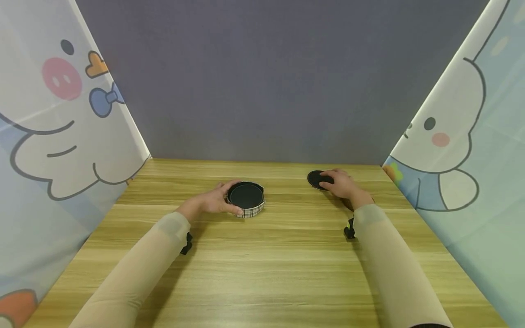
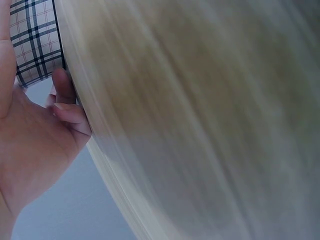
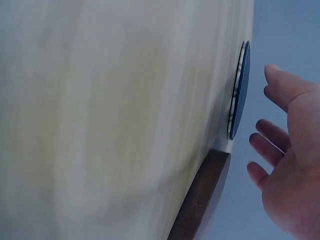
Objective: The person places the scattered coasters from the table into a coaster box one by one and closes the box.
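Observation:
My left hand (image 1: 213, 199) grips a round coaster holder (image 1: 253, 211) with a plaid side wall, the thumb at its front and the fingers round its far left side. A black coaster (image 1: 246, 196) lies inside it. In the left wrist view the plaid wall (image 2: 37, 45) stands at the top left beside the palm. Farther right on the table lies another round black coaster (image 1: 315, 178) with a thin, pale patterned edge (image 3: 234, 100). My right hand (image 1: 343, 184) hovers just over it, fingers loosely bent and spread; the right wrist view shows a gap between fingertips and coaster.
A brown, curved-edged object (image 3: 202, 192) lies on the table near the coaster, mostly hidden under my right wrist in the head view. The wooden table (image 1: 262, 273) ends at a grey panel (image 1: 262, 82) behind, with cartoon-printed curtains (image 1: 33, 191) on both sides.

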Demonstrator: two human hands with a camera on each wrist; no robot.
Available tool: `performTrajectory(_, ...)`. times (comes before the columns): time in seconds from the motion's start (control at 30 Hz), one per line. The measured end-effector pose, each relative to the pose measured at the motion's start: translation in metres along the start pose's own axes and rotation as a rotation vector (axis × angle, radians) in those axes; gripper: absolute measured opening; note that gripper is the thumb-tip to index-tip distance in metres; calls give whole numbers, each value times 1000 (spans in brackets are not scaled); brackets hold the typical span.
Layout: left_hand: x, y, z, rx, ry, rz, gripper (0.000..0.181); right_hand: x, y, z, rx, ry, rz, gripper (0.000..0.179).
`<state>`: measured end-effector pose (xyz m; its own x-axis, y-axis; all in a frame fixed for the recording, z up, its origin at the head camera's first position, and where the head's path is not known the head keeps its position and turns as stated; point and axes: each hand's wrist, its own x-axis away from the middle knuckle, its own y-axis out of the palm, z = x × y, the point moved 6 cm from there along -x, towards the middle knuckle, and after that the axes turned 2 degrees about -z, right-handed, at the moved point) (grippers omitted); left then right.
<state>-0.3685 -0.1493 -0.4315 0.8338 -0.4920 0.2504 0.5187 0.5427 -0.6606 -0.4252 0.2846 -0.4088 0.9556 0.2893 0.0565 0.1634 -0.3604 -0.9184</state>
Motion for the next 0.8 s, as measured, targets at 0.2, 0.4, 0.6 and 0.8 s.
performTrajectory(0.2, 0, 0, 1, -15, 2, -2, 124, -1, 1, 7, 60, 55, -61, 60)
performTrajectory(0.4, 0, 0, 0, -17, -7, -7, 124, -3, 7, 12, 92, 103, -127, 62)
performTrajectory(0.6, 0, -1, 0, -8, -8, -9, 126, -6, 9, 9, 60, 106, -155, 61)
performTrajectory(0.8, 0, -2, 2, -16, 2, -8, 126, -6, 7, 0, 42, 67, -163, 59)
